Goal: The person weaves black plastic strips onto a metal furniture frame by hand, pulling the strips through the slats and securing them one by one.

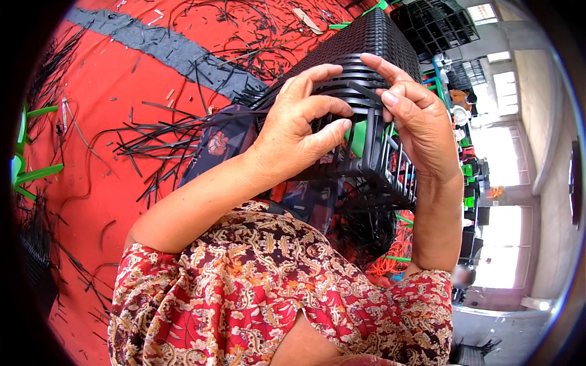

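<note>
A black woven basket-like piece (366, 39) of flat plastic strips over a frame lies in front of me. Its far part is closely woven; its near end shows open rows of strips. My right hand (421, 107) pinches a black plastic strip (367, 93) between thumb and fingers, with the index finger raised. On the other side, my left hand (302, 116) is curled against the rows. Its thumb and a finger nearly meet at a black strip, partly hidden by the fingertips. A green patch (358, 139) shows through the frame under my hands.
Loose black strips (162, 143) fan out to the left over the red floor covering (91, 177). A grey band (165, 52) crosses it. Green plastic legs (39, 174) stand at the far left. Stacked black frames (436, 27) and bright windows (500, 140) are at the right.
</note>
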The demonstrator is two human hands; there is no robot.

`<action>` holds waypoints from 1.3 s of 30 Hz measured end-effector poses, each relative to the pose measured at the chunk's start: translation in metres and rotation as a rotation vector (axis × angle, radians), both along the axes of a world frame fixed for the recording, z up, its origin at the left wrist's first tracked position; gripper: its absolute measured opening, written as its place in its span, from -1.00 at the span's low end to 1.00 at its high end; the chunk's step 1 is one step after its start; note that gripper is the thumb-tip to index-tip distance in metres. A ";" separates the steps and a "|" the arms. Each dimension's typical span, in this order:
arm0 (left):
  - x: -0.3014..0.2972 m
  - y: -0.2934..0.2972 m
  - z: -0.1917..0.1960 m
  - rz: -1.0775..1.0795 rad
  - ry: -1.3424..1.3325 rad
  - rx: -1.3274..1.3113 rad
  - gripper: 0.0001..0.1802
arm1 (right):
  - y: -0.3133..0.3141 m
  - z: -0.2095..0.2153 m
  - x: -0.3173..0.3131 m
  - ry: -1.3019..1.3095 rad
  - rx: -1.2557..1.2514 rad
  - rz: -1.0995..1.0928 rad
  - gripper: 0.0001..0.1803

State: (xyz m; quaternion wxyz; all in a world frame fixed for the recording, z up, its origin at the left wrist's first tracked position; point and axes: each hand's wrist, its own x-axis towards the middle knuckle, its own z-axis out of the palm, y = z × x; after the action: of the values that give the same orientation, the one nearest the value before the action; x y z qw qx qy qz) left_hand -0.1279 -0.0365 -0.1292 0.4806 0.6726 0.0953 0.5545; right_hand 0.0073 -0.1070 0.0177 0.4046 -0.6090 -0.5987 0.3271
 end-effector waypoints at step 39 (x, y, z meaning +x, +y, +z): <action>-0.064 0.132 0.044 -0.009 0.697 0.048 -0.86 | -0.176 -0.143 0.148 -0.168 0.265 -0.765 -0.90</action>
State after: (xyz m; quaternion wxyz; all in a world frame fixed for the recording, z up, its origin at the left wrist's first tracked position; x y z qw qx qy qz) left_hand -0.1917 0.0950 -0.0849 0.4056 0.8331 0.2376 0.2915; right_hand 0.1558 -0.2831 -0.1257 0.5215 -0.7548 -0.3971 0.0225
